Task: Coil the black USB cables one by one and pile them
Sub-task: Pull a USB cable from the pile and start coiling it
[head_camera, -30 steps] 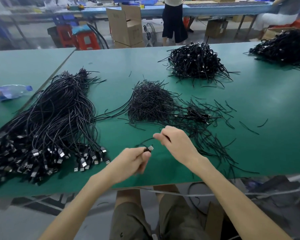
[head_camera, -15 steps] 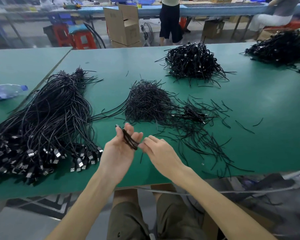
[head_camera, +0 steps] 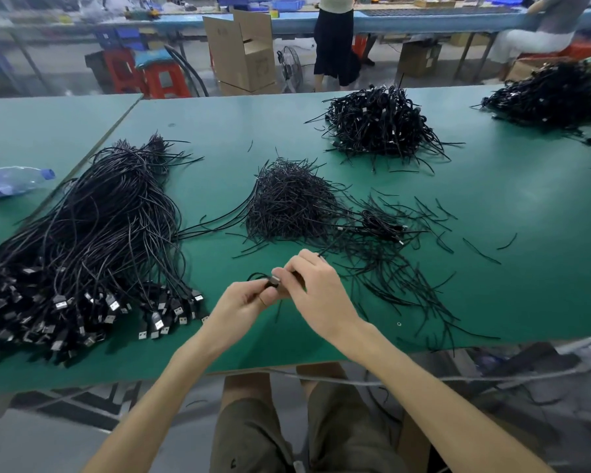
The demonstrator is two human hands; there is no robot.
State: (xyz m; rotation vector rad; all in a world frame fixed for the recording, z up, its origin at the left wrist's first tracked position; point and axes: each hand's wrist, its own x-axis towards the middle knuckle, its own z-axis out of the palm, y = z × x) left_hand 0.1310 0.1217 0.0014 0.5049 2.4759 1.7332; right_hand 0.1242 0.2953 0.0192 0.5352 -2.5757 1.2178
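Observation:
My left hand (head_camera: 244, 303) and my right hand (head_camera: 316, 295) meet just above the green table (head_camera: 492, 268), near its front edge. Together they pinch one coiled black USB cable (head_camera: 273, 280); its metal plug shows between the fingertips and a small loop sticks out to the left. A big bundle of uncoiled USB cables (head_camera: 93, 240) lies at the left, plugs toward me. A mound of thin black ties (head_camera: 289, 203) sits ahead of my hands. Farther back is a pile of coiled cables (head_camera: 376, 122).
Loose black ties (head_camera: 406, 278) are scattered right of my hands. Another cable pile (head_camera: 550, 97) lies at the far right. A plastic bottle (head_camera: 12, 180) rests on the left table. Beyond the table stand cardboard boxes (head_camera: 243, 52), red stools and two people.
My left hand turned from palm-up with the cable across its fingers to a closed pinch. My right hand came onto the same cable, and both hands moved slightly right.

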